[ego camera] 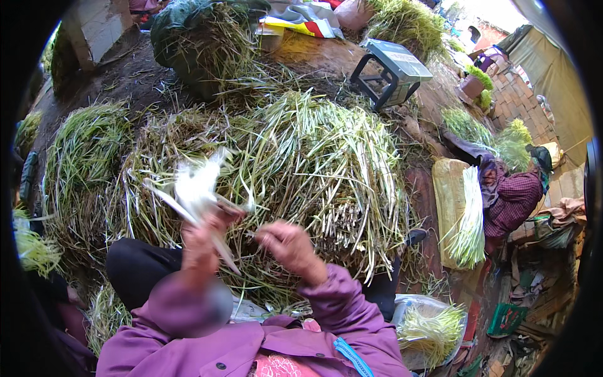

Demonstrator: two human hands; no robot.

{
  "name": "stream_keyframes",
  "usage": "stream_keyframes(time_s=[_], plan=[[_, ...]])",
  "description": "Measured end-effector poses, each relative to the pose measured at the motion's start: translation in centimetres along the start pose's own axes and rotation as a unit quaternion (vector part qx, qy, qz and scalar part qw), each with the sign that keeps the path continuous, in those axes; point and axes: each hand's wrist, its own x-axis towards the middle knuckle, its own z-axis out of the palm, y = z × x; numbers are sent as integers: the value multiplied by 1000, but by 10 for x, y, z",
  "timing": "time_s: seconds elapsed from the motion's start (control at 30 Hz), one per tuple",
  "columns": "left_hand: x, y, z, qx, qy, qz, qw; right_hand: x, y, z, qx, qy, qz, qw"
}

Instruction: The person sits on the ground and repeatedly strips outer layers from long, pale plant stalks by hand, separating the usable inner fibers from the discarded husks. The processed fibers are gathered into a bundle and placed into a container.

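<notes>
My left hand (202, 240) is closed around a few pale stalks (198, 181), whose upper ends are blurred white. One thick white stalk end points down below the hand. To its right, my right hand (285, 247) has its fingers curled inward. Whether anything thin is pinched in its fingertips is too blurred to tell. Both hands are above the near side of a large heap of long green-and-white stalks (325, 155). Cut stalk ends (348, 226) show at the heap's front right. A greener bundle (89, 146) lies at the left.
Beyond the heap stand a grey plastic stool (398, 68) and a stuffed dark green sack (188, 42). On the right, pale stalks (466, 226) lie on a yellowish package (447, 188) beside a crouching person (513, 198). Near my right side is a plastic-lined tray (407, 306) of yellowish shoots.
</notes>
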Motion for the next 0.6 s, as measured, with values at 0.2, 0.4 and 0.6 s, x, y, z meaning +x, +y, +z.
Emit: stream_keyframes(time_s=[0.2, 0.4, 0.6], plan=[[30, 44, -12, -52, 49, 51, 996, 103, 102, -51, -132, 144, 200, 960], [21, -13, -27, -99, 51, -260, 959, 144, 152, -21, -301, 22, 396, 867], [20, -23, -23, -15, 59, -260, 964, 138, 182, -14, -227, 110, 408, 878]])
